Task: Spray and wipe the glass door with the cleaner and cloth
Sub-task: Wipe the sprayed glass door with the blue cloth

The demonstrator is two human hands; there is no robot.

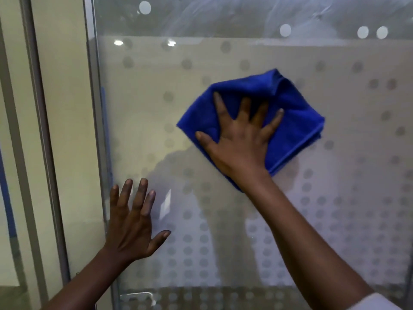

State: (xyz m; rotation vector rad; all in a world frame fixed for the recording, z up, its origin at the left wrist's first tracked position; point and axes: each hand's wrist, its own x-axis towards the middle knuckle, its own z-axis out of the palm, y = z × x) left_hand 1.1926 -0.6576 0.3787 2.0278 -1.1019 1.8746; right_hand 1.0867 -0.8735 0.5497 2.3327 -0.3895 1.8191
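The glass door (223, 209) fills most of the frame, frosted and dotted, with streaks across the upper part. Right of centre, the right hand (240, 139) presses a folded blue cloth (290, 121) flat against the glass, fingers spread rather than closed around it; the cloth's upper edge is blurred, and its lower corner is hidden behind the wrist. At lower left, the left hand (131, 227) lies open on the glass beside the metal frame (96, 108), holding nothing. No cleaner bottle shows. A handle (136, 297) at the bottom edge is cut off.
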